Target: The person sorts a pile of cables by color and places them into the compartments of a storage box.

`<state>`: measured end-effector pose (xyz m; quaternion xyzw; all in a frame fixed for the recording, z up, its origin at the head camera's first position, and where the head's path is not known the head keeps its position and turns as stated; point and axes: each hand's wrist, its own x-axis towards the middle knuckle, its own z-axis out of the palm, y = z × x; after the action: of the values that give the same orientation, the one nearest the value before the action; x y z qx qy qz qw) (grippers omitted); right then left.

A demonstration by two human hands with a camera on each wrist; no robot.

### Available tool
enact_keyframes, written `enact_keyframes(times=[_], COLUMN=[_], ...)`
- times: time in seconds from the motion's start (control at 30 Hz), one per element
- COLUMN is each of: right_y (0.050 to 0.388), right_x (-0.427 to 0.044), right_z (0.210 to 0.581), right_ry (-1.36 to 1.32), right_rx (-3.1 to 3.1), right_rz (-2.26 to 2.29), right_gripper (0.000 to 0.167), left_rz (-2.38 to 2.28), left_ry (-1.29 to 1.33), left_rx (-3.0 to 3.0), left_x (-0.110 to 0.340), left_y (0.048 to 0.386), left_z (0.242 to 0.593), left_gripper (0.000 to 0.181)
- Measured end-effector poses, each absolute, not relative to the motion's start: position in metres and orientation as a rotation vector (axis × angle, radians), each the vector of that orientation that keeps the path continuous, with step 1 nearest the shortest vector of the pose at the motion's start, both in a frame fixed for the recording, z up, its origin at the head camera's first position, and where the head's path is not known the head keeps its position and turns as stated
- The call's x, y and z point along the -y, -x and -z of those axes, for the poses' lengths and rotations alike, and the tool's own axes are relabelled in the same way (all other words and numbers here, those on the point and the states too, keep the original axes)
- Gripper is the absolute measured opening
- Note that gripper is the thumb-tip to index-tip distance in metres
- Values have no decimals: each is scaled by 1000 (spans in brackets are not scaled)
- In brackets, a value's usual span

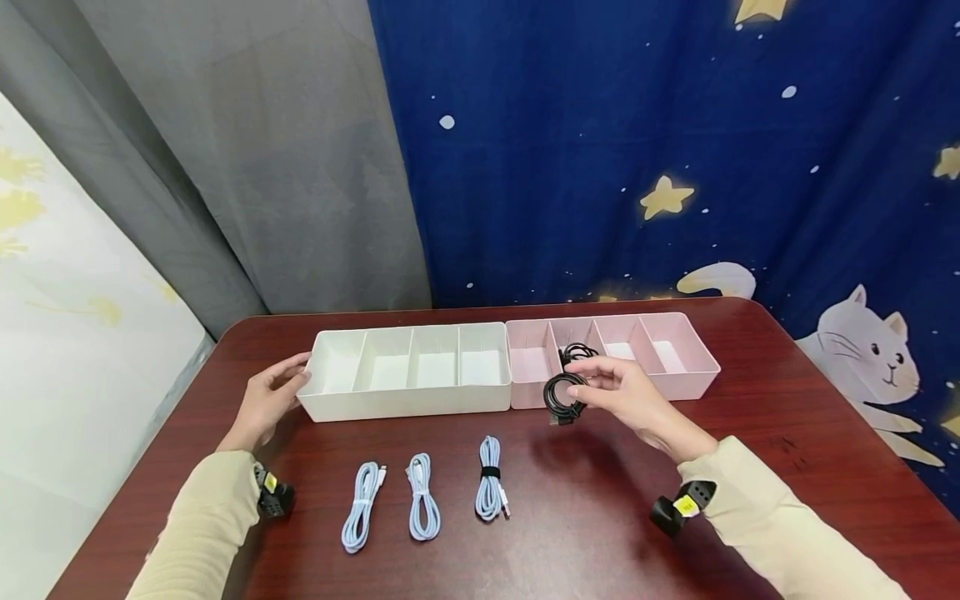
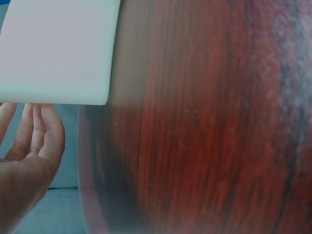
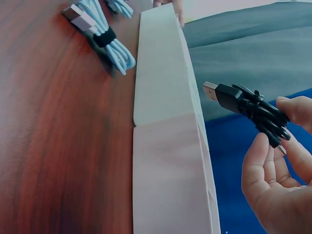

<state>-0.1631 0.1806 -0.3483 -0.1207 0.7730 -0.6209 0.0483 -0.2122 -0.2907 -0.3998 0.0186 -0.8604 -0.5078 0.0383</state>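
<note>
A coiled black USB cable (image 1: 564, 398) hangs from my right hand (image 1: 618, 396), pinched between thumb and fingers above the front wall of the pink divided box (image 1: 686, 387). Its metal plug (image 3: 210, 90) points away from the fingers in the right wrist view. More black cable (image 1: 579, 353) shows right behind, at the pink box's second compartment; I cannot tell whether it is a separate one. My left hand (image 1: 268, 398) touches the left end of the white divided box (image 1: 405, 404) with fairly straight fingers. In the left wrist view those fingertips are hidden behind the box.
Three light-blue coiled cables lie on the table in front of the white box: one at left (image 1: 363, 507), one in the middle (image 1: 423, 497), and one with a black strap (image 1: 491, 479). The boxes stand end to end near the brown table's (image 1: 570, 533) back edge, with curtains behind.
</note>
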Motion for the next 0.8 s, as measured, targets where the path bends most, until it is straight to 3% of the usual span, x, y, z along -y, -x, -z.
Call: enact_keyframes(times=[0.8], right_y=[192], right_x=[-161], right_z=[342], right_ry=[231], right_rx=[-2285], right_rz=[1967], right_gripper=[42], left_rz=[1584], left_ry=[-93], left_rx=[2627], left_x=[291], left_y=[212], left_z=[400], left_gripper=[51])
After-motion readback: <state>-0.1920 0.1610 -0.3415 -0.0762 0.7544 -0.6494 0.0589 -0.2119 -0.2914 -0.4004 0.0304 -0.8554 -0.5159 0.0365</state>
